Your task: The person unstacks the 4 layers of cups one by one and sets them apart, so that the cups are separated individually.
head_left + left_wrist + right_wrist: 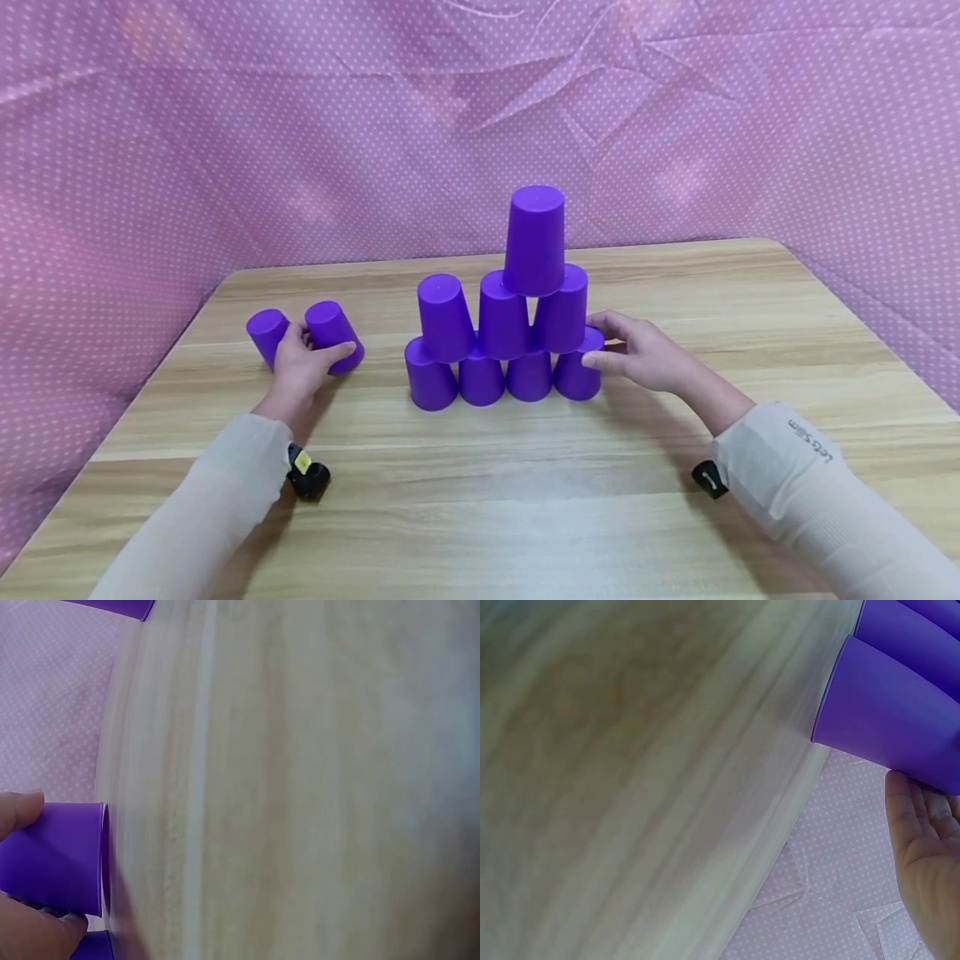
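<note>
Inverted purple cups form a stack in the head view: several in the bottom row point(431, 379), three in the middle row point(446, 321), and one top cup point(536, 242) over the middle row's centre and right cups. Left of it, my left hand point(296, 371) grips a purple cup point(327, 329), thumb in front; the cup point(52, 855) also shows in the left wrist view. Another cup point(264, 329) leans beside that hand's fingers. My right hand point(648, 354), fingers loosely extended, is at the bottom row's right end cup point(576, 375); in the right wrist view its fingertips point(896, 780) meet a cup's side point(885, 712).
The wooden table point(525, 500) has rounded far corners, with a pink dotted cloth point(375, 125) hanging behind and at both sides. Small black devices point(309, 479) sit at both wrists, beside the pale sleeves.
</note>
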{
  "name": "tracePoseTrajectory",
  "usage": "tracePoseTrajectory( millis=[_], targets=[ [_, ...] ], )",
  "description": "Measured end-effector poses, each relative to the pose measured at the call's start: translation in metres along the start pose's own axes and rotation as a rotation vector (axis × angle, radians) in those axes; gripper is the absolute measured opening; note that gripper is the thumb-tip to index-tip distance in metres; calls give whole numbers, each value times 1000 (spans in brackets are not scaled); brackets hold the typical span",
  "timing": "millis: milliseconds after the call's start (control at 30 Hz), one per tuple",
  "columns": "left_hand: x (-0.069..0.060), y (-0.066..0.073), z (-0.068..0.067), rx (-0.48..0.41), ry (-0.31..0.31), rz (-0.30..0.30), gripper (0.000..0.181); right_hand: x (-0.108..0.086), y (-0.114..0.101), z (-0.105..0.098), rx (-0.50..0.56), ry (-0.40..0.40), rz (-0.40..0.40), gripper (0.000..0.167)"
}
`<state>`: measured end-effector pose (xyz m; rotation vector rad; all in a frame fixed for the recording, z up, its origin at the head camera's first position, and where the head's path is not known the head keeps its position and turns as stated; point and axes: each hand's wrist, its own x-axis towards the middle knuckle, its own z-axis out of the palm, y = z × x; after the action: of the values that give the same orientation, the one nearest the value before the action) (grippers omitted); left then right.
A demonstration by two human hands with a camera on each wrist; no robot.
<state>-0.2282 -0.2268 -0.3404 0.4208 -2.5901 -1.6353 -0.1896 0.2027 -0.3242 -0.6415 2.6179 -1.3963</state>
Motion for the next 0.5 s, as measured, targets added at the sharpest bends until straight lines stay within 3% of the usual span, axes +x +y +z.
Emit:
tracePoseTrajectory(
  millis=[500],
  targets=[
    [1,-4,-1,18,5,27,80,1,0,0,0,3,-4,45]
  ],
)
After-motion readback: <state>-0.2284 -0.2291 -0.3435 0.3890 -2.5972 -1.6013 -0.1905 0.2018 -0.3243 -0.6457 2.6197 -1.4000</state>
